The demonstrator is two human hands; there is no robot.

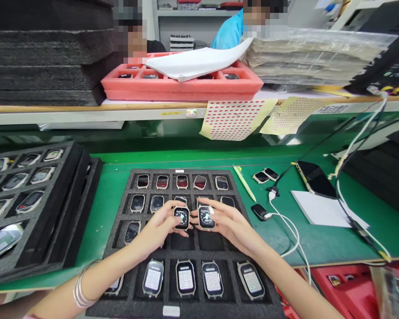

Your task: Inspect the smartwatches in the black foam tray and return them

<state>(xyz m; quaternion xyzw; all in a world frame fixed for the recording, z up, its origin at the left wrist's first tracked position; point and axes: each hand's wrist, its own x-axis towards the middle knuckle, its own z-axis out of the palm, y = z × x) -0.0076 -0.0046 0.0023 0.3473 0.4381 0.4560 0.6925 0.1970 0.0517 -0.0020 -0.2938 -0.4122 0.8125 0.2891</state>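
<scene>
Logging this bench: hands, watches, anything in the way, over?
Left hand: holding lit watch. Right hand: holding second lit watch. Both above black tray. Green pen beside tray, out of the way.

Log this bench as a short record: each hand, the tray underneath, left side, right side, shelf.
Left hand: holds a lit watch
Right hand: holds a second lit watch
Underneath: black foam tray with more watches
Left side: stacked foam trays
Right side: green pen, phone, white paper
Shelf: red foam tray, white sheet over part of it
</scene>
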